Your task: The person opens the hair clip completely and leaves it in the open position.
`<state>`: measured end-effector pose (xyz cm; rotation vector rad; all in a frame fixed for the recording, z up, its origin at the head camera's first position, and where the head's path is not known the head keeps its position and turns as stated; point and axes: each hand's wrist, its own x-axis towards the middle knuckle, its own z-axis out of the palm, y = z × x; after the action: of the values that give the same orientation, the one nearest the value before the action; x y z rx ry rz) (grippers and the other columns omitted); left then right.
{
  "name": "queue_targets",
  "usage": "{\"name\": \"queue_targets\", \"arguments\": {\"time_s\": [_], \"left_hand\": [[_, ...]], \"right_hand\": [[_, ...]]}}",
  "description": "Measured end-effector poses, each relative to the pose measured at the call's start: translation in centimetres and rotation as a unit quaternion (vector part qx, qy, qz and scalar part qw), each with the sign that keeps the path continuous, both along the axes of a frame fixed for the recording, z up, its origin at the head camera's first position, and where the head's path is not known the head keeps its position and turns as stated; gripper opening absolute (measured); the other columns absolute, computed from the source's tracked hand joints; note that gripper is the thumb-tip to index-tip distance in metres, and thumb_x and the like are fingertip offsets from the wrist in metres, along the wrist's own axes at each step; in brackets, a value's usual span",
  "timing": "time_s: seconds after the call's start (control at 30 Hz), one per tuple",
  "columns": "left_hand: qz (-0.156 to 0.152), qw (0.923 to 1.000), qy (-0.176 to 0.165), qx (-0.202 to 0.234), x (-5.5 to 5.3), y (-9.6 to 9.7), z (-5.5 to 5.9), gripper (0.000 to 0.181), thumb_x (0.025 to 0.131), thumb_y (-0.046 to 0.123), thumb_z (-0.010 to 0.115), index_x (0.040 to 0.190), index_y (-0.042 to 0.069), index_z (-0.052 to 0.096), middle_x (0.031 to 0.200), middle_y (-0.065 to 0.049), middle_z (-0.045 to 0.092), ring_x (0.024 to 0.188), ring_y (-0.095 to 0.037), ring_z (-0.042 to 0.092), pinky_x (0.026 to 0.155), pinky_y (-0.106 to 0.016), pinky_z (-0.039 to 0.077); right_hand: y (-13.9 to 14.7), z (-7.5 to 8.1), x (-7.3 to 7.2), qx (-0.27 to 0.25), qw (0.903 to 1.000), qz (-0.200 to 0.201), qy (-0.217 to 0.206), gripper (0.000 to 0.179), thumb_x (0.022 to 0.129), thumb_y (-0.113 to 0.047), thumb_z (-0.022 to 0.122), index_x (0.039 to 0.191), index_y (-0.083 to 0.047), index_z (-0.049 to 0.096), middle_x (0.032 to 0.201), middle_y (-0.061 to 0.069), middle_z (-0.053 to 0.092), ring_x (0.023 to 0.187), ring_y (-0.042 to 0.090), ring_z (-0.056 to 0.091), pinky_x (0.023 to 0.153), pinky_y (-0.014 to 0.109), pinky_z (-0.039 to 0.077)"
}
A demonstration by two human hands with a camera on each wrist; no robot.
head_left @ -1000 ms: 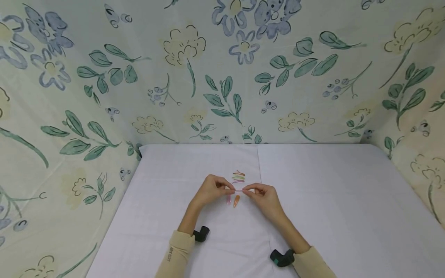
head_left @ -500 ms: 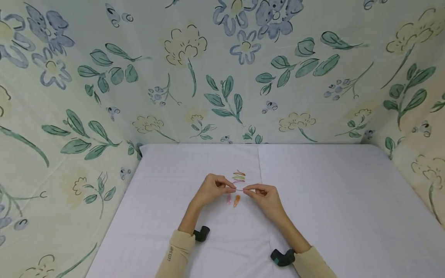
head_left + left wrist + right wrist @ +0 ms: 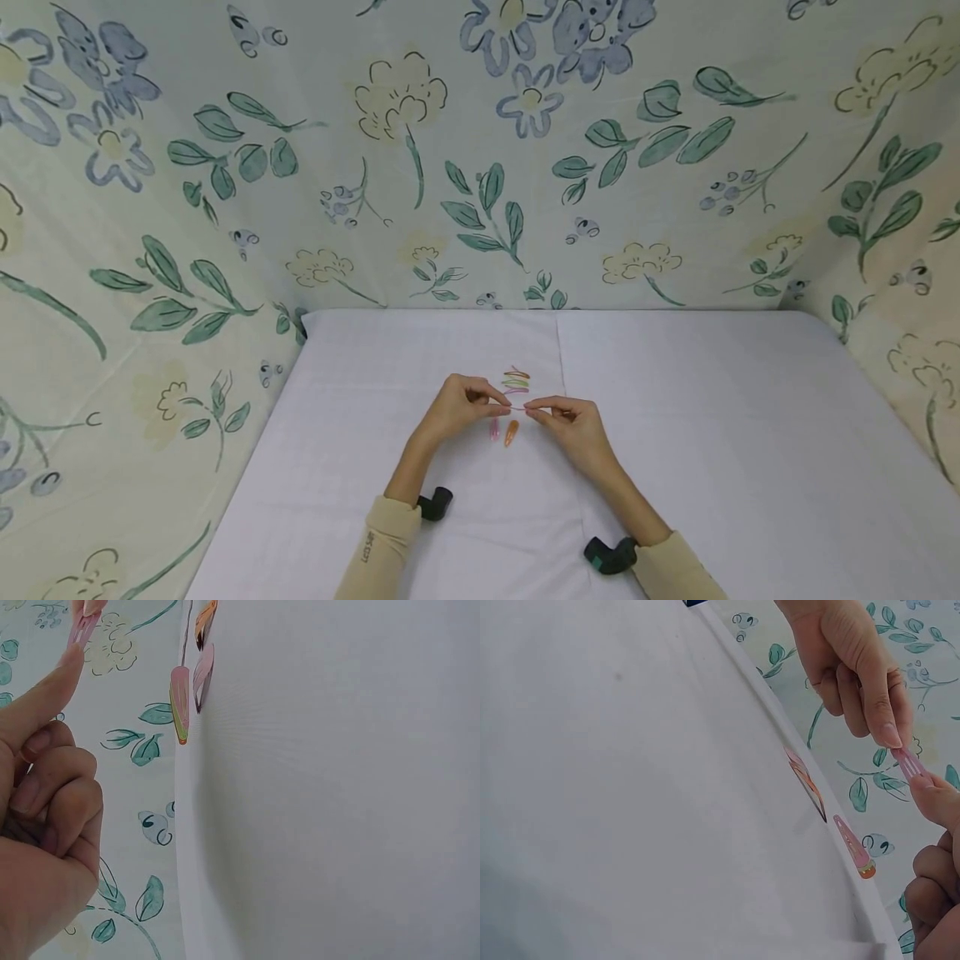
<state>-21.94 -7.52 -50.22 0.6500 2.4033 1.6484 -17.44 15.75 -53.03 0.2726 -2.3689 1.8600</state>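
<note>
A pink snap hair clip [image 3: 518,408] is stretched between my two hands over the table, seen nearly edge-on in the head view. My left hand [image 3: 461,407] pinches its left end between thumb and fingertip, and my right hand [image 3: 572,423] pinches the other end. In the right wrist view the clip's slotted face [image 3: 911,763] shows between both sets of fingertips. Below the hands lie a second pink clip [image 3: 494,429] and an orange clip [image 3: 512,432]. Just beyond them, orange [image 3: 516,375], green [image 3: 515,383] and pink [image 3: 517,390] clips lie in a row.
A white cloth [image 3: 712,433] covers the table. Floral fabric [image 3: 480,167] hangs behind and along the sides. Black wrist cameras [image 3: 435,505] sit on both forearms by the beige cuffs.
Both hands keep their pinch and barely shift. The strip of clip between the fingertips looks slightly thinner and more bowed. The loose clips stay where they were.
</note>
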Motion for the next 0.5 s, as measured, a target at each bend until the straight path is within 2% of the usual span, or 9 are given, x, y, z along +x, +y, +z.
{"name": "queue_targets", "arguments": {"time_s": [0.23,0.5], "left_hand": [[-0.001,1.0,0.001,0.005,-0.06,0.1,0.05,0.005,0.084,0.013,0.086,0.088,0.013,0.085,0.063,0.003,0.049,0.059,-0.007,0.037,0.057,-0.02,0.031],[0.01,0.9997,0.011,0.02,-0.1,0.23,0.08,0.006,0.081,0.01,0.088,0.086,0.009,0.085,0.063,0.001,0.046,0.06,-0.008,0.037,0.057,-0.02,0.031]], "right_hand": [[0.13,-0.09,-0.02,-0.003,1.0,0.006,0.002,0.011,0.089,-0.017,0.082,0.098,-0.01,0.083,0.057,-0.006,0.035,0.052,0.002,0.029,0.046,0.022,0.027],[0.12,-0.35,-0.2,-0.015,0.9999,0.003,-0.001,0.01,0.088,-0.017,0.083,0.098,-0.013,0.084,0.056,-0.004,0.037,0.051,0.002,0.03,0.047,0.021,0.027]]}}
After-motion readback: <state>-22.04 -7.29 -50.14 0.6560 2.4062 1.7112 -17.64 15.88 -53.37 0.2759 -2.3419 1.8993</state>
